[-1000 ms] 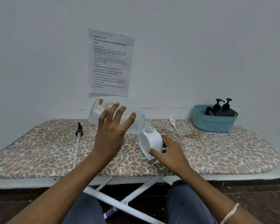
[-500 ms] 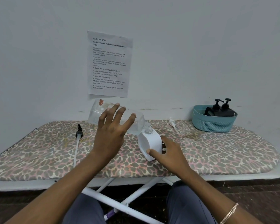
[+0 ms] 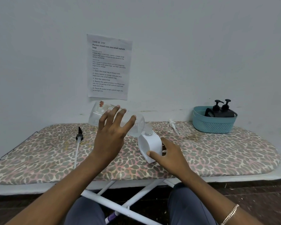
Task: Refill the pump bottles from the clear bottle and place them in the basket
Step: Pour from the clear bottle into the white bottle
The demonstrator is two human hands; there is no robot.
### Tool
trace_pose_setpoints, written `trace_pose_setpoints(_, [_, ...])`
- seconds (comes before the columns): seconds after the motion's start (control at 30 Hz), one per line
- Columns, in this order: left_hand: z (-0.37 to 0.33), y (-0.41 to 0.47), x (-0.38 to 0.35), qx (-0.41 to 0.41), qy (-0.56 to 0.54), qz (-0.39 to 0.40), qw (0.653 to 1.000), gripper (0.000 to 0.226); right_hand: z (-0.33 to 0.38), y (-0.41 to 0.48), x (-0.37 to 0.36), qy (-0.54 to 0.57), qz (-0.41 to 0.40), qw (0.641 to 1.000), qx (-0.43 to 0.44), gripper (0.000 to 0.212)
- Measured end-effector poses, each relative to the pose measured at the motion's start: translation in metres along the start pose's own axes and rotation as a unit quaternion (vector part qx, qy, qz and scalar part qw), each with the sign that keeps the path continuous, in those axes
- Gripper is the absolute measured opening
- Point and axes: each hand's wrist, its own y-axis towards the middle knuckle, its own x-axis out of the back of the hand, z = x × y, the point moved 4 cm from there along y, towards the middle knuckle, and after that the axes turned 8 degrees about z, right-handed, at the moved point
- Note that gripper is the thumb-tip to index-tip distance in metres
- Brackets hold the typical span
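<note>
My left hand grips the clear bottle, tipped on its side with its mouth down over the open neck of a white bottle. The white bottle stands on the leopard-print board, leaning slightly, and my right hand holds its lower right side. Its white pump lies loose on the board behind it. A black pump with a long white tube lies at the left. Two black pump bottles sit in the teal basket at the back right.
The board is an ironing board on white crossed legs, set against a white wall. A printed sheet is taped to the wall above the clear bottle. My knees are under the board's front edge.
Both hands and both bottles hold nearly the same pose; the view has shifted down a little.
</note>
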Motion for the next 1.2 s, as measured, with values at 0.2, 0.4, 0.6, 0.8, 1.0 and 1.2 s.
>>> trace_pose_setpoints(0.2, [-0.0003, 0.0011, 0.0005, -0.004, 0.007, 0.009, 1.000, 0.085, -0.0009, 0.0004, -0.0006, -0.004, 0.002, 1.000, -0.003, 0.057])
trace_pose_setpoints(0.4, [-0.0002, 0.0015, 0.0024, -0.008, 0.013, 0.019, 1.000, 0.084, -0.0017, 0.0008, -0.0012, -0.007, 0.002, 1.000, 0.001, 0.056])
trace_pose_setpoints(0.6, [0.0000, 0.0017, 0.0025, -0.010, 0.012, 0.022, 1.000, 0.083, -0.0022, 0.0008, -0.0011, -0.007, 0.002, 1.000, 0.001, 0.055])
trace_pose_setpoints(0.8, [-0.0005, 0.0032, 0.0037, -0.013, 0.014, 0.021, 1.000, 0.082, -0.0020, 0.0012, -0.0009, -0.009, 0.003, 1.000, 0.001, 0.056])
trace_pose_setpoints(1.0, [0.0006, 0.0029, 0.0025, -0.014, 0.018, 0.026, 0.999, 0.082, -0.0020, 0.0017, -0.0013, -0.008, 0.006, 1.000, -0.001, 0.058])
trace_pose_setpoints(1.2, [0.0004, 0.0045, 0.0044, -0.020, 0.020, 0.020, 0.999, 0.080, -0.0031, 0.0019, -0.0011, -0.009, 0.005, 1.000, -0.003, 0.059])
